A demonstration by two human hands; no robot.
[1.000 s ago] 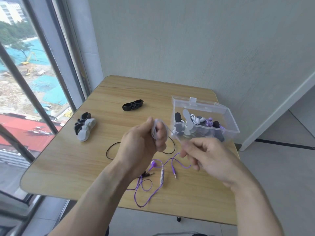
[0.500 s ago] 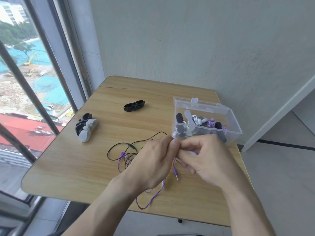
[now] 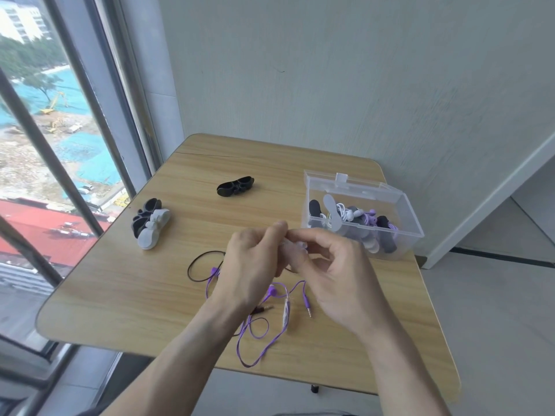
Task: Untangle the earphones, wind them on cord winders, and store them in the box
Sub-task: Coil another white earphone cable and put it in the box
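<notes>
Both hands have risen; white winder pinched between them.

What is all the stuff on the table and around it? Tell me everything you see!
Table: one, light wood, by the window.
Clear box: one, see-through, open, right side of table, holding wound earphones on winders.
Black winder: one, far middle of table.
Winder pile: black and white ones, left side; count unclear.
Purple earphones: one loose set, near edge.
Black cord: one, loose, beside left hand.
Window: left.
Wall: grey, behind.
Left hand: holds a small white thing.
Right hand: pinches it too.
</notes>
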